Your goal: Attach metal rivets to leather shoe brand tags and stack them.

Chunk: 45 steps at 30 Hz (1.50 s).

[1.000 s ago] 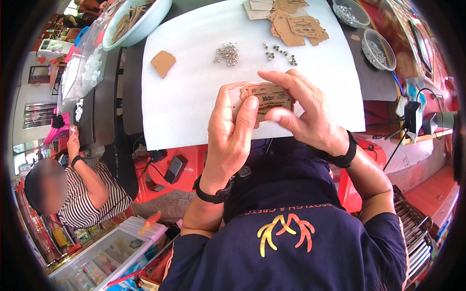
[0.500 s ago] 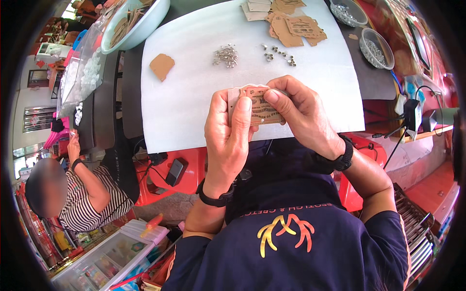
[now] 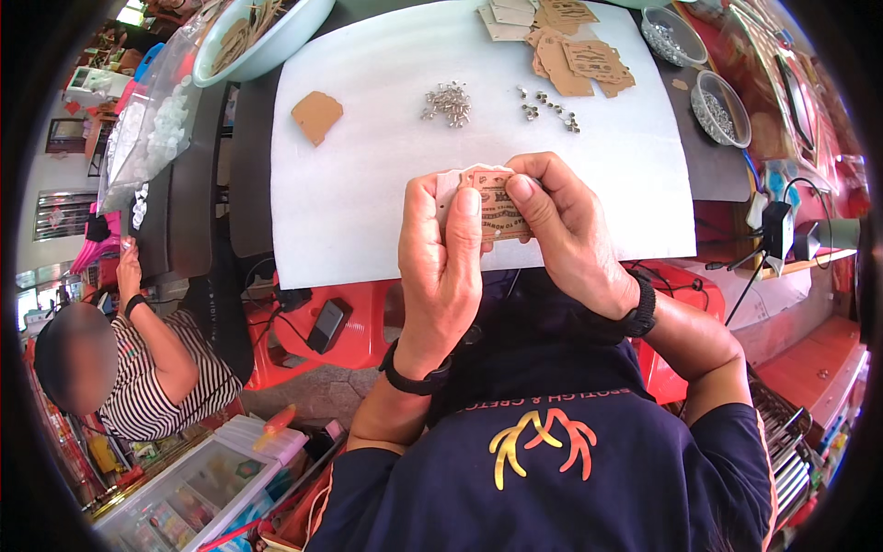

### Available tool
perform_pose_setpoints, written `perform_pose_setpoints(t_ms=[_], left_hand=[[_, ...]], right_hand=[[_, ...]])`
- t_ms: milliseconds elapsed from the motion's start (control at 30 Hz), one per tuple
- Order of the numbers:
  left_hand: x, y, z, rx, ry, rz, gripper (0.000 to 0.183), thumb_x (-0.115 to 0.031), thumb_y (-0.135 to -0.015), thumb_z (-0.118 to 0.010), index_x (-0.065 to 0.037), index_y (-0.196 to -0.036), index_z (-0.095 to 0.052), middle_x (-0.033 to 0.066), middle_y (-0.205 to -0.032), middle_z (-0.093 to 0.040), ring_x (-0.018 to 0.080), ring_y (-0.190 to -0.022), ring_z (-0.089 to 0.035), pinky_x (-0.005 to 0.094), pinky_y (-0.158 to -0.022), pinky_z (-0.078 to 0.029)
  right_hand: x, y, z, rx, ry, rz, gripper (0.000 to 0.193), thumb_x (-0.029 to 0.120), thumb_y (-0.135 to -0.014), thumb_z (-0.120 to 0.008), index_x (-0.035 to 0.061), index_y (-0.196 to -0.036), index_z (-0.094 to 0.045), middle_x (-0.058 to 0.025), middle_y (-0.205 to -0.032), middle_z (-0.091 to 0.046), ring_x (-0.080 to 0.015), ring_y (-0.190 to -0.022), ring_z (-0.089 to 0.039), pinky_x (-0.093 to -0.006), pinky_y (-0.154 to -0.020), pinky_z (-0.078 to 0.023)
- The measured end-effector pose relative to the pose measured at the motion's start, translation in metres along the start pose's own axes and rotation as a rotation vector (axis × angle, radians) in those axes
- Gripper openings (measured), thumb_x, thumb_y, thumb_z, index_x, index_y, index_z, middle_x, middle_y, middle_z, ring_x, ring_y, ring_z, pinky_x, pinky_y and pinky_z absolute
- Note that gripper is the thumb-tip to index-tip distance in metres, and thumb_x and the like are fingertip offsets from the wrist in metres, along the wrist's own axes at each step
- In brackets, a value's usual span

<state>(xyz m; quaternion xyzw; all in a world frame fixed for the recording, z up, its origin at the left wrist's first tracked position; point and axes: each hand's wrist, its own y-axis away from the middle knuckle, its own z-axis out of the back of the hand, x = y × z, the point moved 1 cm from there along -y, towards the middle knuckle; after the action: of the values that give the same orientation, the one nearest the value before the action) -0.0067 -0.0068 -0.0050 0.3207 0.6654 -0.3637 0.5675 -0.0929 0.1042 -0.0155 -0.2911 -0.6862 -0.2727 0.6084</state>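
Observation:
Between my hands, over the near edge of the white sheet (image 3: 368, 212), is a small stack of printed brown cardboard pieces (image 3: 498, 207) with a paler piece showing at its left side. My left hand (image 3: 445, 248) grips the stack's left side, thumb flat on the front. At the right side my right hand (image 3: 572, 230) pinches it, thumb on the printed face; its fingers behind are hidden. Beyond my hands lie a heap of small metal rivets (image 3: 448, 104) and several loose metal caps (image 3: 550, 111). A lone brown cardboard piece (image 3: 317, 117) rests at the left.
More brown cardboard pieces (image 3: 579, 64) are piled at the far right of the sheet. Two clear bowls of metal parts (image 3: 720, 109) stand beyond its right edge. A pale basin (image 3: 262, 41) sits far left. Another person (image 3: 152, 359) is at the left, near a red stool (image 3: 363, 331).
My view has shifted slightly, so the things on the table appear a little to the right. Both hands keep their hold on the stack, with only slight movement of the fingers.

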Motion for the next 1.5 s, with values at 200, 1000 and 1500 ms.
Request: perform_pose_setpoints(t_ms=[200,1000,1500], left_hand=[[-0.002,-0.001,0.005,-0.024,0.016,-0.022,0.020,-0.023,-0.104,-0.045,-0.005,-0.111,-0.052,0.0000,-0.091,-0.060,0.0017,-0.065,-0.043,0.0178,-0.053,-0.035],[0.021,0.000,0.038,-0.072,0.090,0.230,0.016,-0.017,-0.101,-0.051,-0.004,-0.110,-0.050,0.0030,-0.089,-0.063,0.0041,-0.063,-0.044,0.0194,-0.054,-0.035],[0.027,-0.004,0.043,-0.041,0.086,0.219,0.020,-0.022,-0.102,-0.052,-0.004,-0.109,-0.050,0.0009,-0.086,-0.059,0.0033,-0.066,-0.047,0.0190,-0.055,-0.040]], right_hand=[[0.001,-0.001,-0.008,-0.016,-0.070,0.036,0.022,0.021,-0.104,-0.051,0.0015,-0.112,-0.056,0.0005,-0.085,-0.059,-0.0045,-0.074,-0.051,-0.0222,-0.063,-0.045],[0.041,-0.094,0.031,0.223,0.889,0.367,0.011,0.011,-0.085,-0.062,0.0004,-0.085,-0.065,-0.0151,-0.069,-0.064,-0.0325,-0.067,-0.065,-0.0378,-0.063,-0.051],[0.000,-0.127,0.015,0.220,1.176,0.416,0.017,0.017,-0.082,-0.059,0.0016,-0.077,-0.064,-0.0159,-0.072,-0.064,-0.0370,-0.068,-0.063,-0.0458,-0.063,-0.051]])
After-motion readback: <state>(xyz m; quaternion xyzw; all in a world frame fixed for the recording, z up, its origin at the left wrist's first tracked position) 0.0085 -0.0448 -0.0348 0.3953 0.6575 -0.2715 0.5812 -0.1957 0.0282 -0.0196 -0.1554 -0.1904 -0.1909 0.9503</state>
